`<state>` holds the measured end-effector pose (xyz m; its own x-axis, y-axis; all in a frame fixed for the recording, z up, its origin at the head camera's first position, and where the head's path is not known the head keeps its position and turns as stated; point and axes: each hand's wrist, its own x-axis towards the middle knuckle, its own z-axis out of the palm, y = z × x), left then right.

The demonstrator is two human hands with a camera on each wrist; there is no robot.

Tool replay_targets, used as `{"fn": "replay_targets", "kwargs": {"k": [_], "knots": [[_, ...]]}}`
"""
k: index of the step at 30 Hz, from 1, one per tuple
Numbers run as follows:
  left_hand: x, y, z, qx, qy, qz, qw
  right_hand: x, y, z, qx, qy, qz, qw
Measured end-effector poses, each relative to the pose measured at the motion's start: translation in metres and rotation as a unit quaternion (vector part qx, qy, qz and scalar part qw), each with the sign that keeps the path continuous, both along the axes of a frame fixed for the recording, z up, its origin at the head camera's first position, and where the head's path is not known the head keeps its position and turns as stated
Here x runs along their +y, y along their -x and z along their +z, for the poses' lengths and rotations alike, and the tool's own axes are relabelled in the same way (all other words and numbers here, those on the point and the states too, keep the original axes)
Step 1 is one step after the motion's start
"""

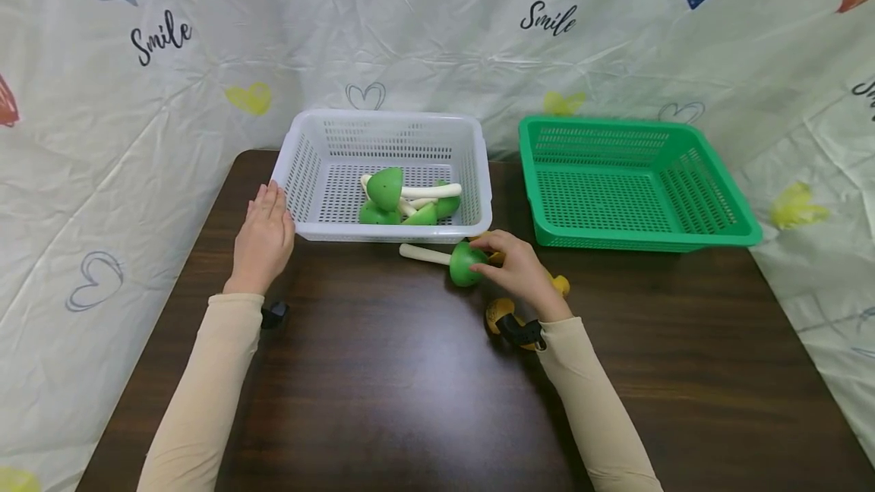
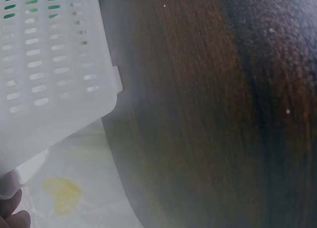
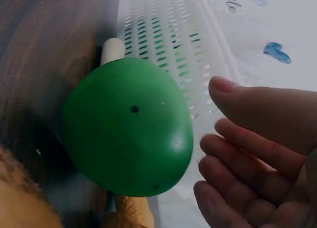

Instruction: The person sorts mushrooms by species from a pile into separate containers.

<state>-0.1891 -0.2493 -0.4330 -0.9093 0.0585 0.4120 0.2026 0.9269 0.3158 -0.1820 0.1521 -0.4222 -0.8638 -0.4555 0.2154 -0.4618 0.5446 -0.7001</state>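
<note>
Broadly, we saw a dark wooden table point(image 1: 383, 386) bearing a green basket point(image 1: 718, 203) and a white basket point(image 1: 301, 173) holding several green mushrooms point(image 1: 385, 188). Our left hand point(image 1: 263, 238) lay flat with straight fingers against the white basket's left wall. Our right hand point(image 1: 519, 268), fingers loosely spread, gripped nothing and touched the cap of a green toy mushroom point(image 1: 465, 264) lying just before the white basket, yellow mushrooms point(image 1: 502, 313) beside it.

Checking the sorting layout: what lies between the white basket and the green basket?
Nothing: the head view shows only a bare strip of dark table between the white basket and the green basket.
</note>
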Motion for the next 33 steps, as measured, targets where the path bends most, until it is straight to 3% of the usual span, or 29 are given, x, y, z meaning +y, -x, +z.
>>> {"fn": "replay_targets", "kwargs": {"k": [8,33], "knots": [[-0.001,0.000,-0.001,-0.008,0.003,0.004,1.0000,0.001,0.000,-0.005,-0.040,-0.023,-0.012,0.999],[-0.001,0.001,-0.002,-0.012,0.003,0.003,0.9999,-0.004,0.005,-0.021,-0.044,-0.053,-0.034,0.997]]}}
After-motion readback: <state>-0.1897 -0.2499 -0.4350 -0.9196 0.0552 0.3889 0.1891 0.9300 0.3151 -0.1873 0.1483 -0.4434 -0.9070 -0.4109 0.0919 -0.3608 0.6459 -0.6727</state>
